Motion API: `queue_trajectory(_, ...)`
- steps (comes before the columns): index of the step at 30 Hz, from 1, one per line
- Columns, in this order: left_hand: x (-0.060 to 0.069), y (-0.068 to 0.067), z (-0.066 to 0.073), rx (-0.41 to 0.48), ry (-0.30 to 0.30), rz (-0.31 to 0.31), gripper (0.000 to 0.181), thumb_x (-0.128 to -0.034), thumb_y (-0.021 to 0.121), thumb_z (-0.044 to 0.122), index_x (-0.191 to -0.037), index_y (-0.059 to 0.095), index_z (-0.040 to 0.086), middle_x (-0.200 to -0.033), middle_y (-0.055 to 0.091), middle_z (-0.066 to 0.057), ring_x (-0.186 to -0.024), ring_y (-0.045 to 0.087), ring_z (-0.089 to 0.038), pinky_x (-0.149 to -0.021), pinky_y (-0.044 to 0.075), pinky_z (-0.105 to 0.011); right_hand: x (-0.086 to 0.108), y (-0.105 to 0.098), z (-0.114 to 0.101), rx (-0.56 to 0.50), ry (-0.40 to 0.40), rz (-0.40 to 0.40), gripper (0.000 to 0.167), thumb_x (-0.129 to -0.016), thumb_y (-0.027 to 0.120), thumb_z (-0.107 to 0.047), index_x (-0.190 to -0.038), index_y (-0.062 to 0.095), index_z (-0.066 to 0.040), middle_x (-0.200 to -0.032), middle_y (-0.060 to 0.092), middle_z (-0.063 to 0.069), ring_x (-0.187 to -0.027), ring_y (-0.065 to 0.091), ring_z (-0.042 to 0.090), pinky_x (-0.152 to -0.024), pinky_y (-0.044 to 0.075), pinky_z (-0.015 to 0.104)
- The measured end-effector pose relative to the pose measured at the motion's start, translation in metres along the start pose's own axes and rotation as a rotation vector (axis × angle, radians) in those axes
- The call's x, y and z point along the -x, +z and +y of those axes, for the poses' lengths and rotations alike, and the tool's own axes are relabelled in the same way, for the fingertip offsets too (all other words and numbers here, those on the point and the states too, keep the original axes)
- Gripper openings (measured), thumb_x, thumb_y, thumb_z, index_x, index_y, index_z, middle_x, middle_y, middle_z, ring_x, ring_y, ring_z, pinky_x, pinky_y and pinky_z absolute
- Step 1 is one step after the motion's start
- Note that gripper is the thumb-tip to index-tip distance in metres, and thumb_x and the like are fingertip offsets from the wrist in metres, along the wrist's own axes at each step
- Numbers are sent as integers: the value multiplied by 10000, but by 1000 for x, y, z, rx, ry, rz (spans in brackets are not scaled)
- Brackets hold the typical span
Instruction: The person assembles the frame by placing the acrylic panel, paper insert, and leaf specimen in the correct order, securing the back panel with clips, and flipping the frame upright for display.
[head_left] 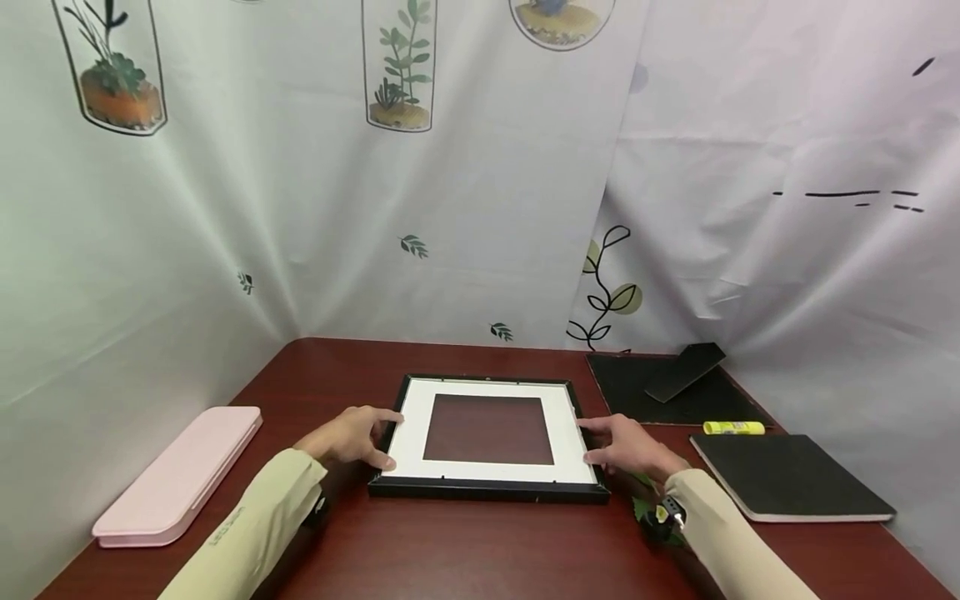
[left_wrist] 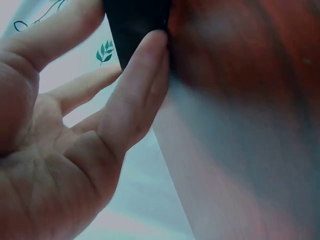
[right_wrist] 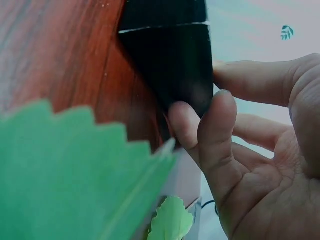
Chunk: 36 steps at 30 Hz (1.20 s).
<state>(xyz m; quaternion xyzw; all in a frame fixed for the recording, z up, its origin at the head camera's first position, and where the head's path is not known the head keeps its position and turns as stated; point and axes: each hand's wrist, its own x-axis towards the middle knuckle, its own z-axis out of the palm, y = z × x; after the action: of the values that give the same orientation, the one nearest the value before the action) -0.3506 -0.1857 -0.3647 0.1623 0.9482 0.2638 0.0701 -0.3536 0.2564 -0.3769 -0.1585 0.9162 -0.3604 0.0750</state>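
Note:
A black picture frame (head_left: 487, 490) lies on the table, with a white mat (head_left: 487, 471) inside it. The table's red-brown surface shows through the mat's rectangular opening. My left hand (head_left: 354, 435) grips the frame's left side, its thumb over the mat. On the opposite side, my right hand (head_left: 630, 446) grips the frame the same way. Up close, the left wrist view has fingertips against the dark frame edge (left_wrist: 137, 25). Fingers and thumb close around a frame corner (right_wrist: 172, 60) in the right wrist view. Serrated green leaves (right_wrist: 75, 170) appear near the right hand.
At the left lies a closed pink case (head_left: 180, 479). On the right are a black notebook (head_left: 795, 477), a yellow glue stick (head_left: 733, 427) and a black backing board (head_left: 618, 383) with its stand flap (head_left: 686, 372) raised. A printed curtain (head_left: 487, 208) surrounds the table.

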Motion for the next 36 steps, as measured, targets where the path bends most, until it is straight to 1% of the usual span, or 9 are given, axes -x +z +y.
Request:
queue_trajectory(4,2,2,0,-60,0,55,727,-720,906,168,-1371,605,46,-946,698,-71,-855,640,-176,-730,542,-350,-4,-1,0,21,-9,-3,622,-850,774,-82,-1424,548,-9,-1285,638,239,-552,576,188,-561,529,341)
queue_trajectory(8,6,5,2,-75,-11,73,705,-722,904,174,-1353,622,31,-951,712,-71,-865,646,-172,-759,552,-365,-4,-8,1,72,-26,-65,597,-891,747,-137,-1438,535,-22,-993,726,177,-587,611,182,-553,508,317)
queue_trajectory(12,8,7,4,-68,-7,79,697,-720,905,169,-1344,630,21,-955,717,-80,-870,645,-176,-769,553,-370,4,-25,2,161,-87,-130,495,-943,689,-160,-1405,570,-27,-1018,736,160,-665,639,153,-567,482,279)
queue_trajectory(15,9,8,6,-64,-13,86,700,-713,910,174,-1338,635,18,-942,716,-79,-863,639,-172,-774,551,-372,14,-39,2,247,-126,-114,391,-952,663,-131,-1331,638,-42,-1013,729,139,-581,560,93,-540,449,255)
queue_trajectory(16,9,9,6,-67,-14,87,702,-712,912,179,-1336,636,16,-936,716,-77,-856,636,-168,-773,549,-369,17,-43,3,281,-134,-98,363,-944,666,-120,-1300,661,-46,-908,721,142,-548,511,73,-532,432,247)
queue_trajectory(19,9,9,7,-76,-7,82,705,-715,911,185,-1337,632,4,-932,711,-75,-842,622,-162,-768,542,-362,29,-50,7,372,-99,-43,315,-912,685,-81,-1225,708,-56,-789,693,103,-498,405,63,-510,393,244)
queue_trajectory(22,8,10,8,-86,11,78,696,-723,905,177,-1334,629,-7,-944,712,-81,-837,615,-163,-767,540,-360,38,-49,13,444,-32,-14,348,-858,728,-52,-1206,712,-59,-808,694,60,-593,461,85,-569,409,265)
queue_trajectory(30,4,10,9,-84,14,60,686,-734,894,147,-1339,620,-21,-917,690,-68,-800,569,-159,-730,504,-331,50,-36,22,475,117,8,530,-771,839,-103,-1274,672,-89,-808,656,14,-665,526,155,-591,441,323)
queue_trajectory(36,3,9,8,-81,4,59,686,-733,894,143,-1343,621,-11,-942,704,-77,-816,582,-163,-743,516,-339,54,-35,28,437,58,34,461,-741,821,0,-1173,723,-129,-743,632,-19,-659,524,130,-568,431,283)
